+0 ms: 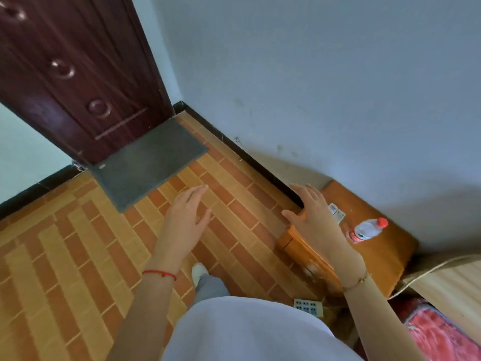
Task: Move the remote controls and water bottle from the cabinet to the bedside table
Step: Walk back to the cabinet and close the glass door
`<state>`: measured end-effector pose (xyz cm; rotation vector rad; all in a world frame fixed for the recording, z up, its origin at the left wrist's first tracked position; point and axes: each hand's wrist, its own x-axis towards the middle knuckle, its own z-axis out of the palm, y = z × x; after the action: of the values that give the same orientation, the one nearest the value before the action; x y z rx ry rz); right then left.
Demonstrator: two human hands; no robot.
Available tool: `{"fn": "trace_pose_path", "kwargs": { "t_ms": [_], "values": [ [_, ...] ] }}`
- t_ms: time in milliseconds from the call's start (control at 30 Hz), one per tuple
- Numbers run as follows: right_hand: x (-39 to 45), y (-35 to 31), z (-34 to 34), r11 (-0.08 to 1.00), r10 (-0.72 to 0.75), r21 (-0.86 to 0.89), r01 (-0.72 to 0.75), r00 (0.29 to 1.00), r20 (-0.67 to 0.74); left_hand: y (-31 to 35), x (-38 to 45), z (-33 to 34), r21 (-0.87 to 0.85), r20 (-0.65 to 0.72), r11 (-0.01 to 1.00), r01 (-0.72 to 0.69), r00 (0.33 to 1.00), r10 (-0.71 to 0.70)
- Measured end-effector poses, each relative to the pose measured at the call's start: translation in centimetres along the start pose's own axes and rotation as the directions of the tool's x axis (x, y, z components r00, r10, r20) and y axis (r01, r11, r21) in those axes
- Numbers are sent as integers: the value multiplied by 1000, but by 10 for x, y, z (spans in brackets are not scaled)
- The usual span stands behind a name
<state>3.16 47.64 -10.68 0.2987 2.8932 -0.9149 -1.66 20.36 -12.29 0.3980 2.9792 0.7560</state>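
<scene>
A clear water bottle [367, 230] with a red cap and red label lies on the orange wooden bedside table [387, 254] against the wall. Two white remote controls [337, 212] lie side by side on the same top, just left of the bottle and partly hidden by my right hand [313, 217]. That hand hovers over the table's left end, fingers spread, holding nothing. My left hand [186, 222] is out over the tiled floor, open and empty. The cabinet is out of view.
A dark wooden door [78, 74] with a grey doormat [148, 162] is at the upper left. A black skirting board [247, 157] runs along the blue wall. A bed with a red cover [437, 334] is at the lower right. My foot [199, 272] stands on the brick-pattern floor.
</scene>
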Motion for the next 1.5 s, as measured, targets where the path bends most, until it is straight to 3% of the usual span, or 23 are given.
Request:
{"fn": "trace_pose_path", "kwargs": {
  "t_ms": [333,733,1167,1500],
  "values": [
    [103,-154,89,944,-305,-80,320,938,165,-144,-5,-78,17,-159,965,261,954,-255],
    [176,-360,204,788,-589,39,614,734,339,-293,-31,-178,21,-319,839,543,799,-510],
    [260,-521,323,606,-730,200,770,438,524,-411,-20,-232,-99,-453,636,765,535,-714],
    [352,-705,395,415,-801,297,860,191,567,-521,40,-311,-220,-569,483,848,290,-769]
  ]
}}
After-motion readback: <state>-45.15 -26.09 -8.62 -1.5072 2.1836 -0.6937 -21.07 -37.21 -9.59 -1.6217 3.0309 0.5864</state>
